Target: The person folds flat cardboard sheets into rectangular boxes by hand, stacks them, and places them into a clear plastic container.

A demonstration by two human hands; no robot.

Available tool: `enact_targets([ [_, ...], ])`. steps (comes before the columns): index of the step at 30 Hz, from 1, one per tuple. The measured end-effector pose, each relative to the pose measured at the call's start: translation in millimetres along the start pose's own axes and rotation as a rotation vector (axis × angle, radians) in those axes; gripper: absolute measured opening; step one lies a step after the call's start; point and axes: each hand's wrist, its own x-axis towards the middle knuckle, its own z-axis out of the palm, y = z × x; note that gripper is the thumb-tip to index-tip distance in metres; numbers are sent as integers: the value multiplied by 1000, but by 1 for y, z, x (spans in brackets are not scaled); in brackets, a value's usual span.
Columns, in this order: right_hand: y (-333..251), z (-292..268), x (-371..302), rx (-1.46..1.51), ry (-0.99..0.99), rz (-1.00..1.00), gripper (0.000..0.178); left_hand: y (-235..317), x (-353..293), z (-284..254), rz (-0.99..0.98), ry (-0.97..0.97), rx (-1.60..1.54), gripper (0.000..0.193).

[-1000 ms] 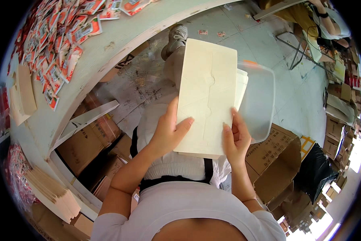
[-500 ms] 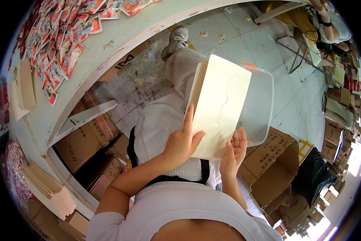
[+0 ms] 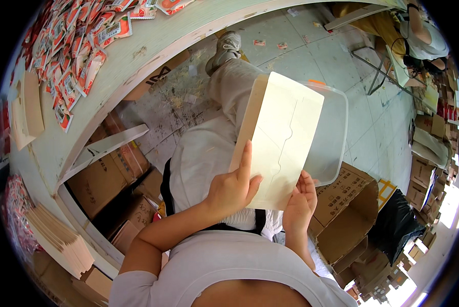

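Observation:
A cream cardboard box (image 3: pixel 285 133), long and flat, is held tilted above my lap. A wavy cut line runs down its broad face. My left hand (image 3: pixel 232 187) grips its left lower side, with the index finger along the narrow edge and the thumb on the face. At the lower right corner, my right hand (image 3: pixel 299 202) has its fingers bent against the box's edge; part of them is hidden. Behind the box's right side stands a clear plastic bin (image 3: pixel 331 128).
Small orange-and-white packets (image 3: pixel 81 56) are heaped on the table (image 3: pixel 137 51) at left. Flat cartons (image 3: pixel 61 238) stack at lower left. An open brown carton (image 3: pixel 349 220) and a black plastic bag (image 3: pixel 395 225) lie right. Another person (image 3: pixel 426 41) sits at far right.
The box has shifted slightly down and turned a little, showing more of its left narrow side. My right hand's fingers have curled in from spread to the lower right corner.

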Motion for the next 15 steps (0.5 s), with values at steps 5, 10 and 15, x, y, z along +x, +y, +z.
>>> enact_targets([
  [5, 3, -13, -1, 66, -12, 245, 34, -2, -3, -2, 112, 39, 80, 74],
  [10, 10, -15, 6, -323, -56, 69, 34, -5, -8, -4, 11, 35, 88, 73],
  [15, 10, -28, 18, -423, -41, -127, 32, -7, -10, -15, -134, -47, 182, 60],
])
